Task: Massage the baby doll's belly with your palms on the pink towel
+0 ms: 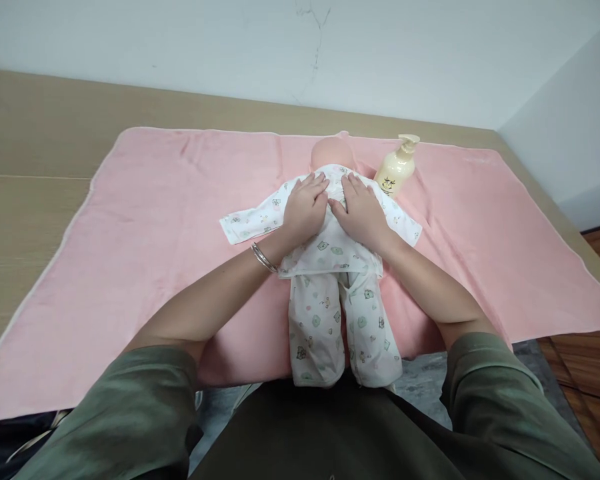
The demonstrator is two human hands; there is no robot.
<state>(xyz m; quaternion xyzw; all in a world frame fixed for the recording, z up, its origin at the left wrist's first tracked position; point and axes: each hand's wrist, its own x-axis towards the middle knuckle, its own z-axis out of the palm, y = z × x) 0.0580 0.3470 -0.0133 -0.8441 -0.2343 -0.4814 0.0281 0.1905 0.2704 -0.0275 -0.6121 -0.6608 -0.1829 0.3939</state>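
A baby doll lies on a pink blanket, its bald head pointing away from me. It wears a white printed top with the sleeves spread sideways and matching trousers whose legs reach the near edge. My left hand rests flat on the left of the doll's upper body, fingers extended. On the right side of it lies my right hand, also flat, with the thumb apart. The two thumbs come near each other over the middle. Neither hand holds anything.
A cream pump bottle leans on the blanket just right of the doll's shoulder. The pink blanket covers much of the wooden table. Behind the table rises a pale wall with a crack.
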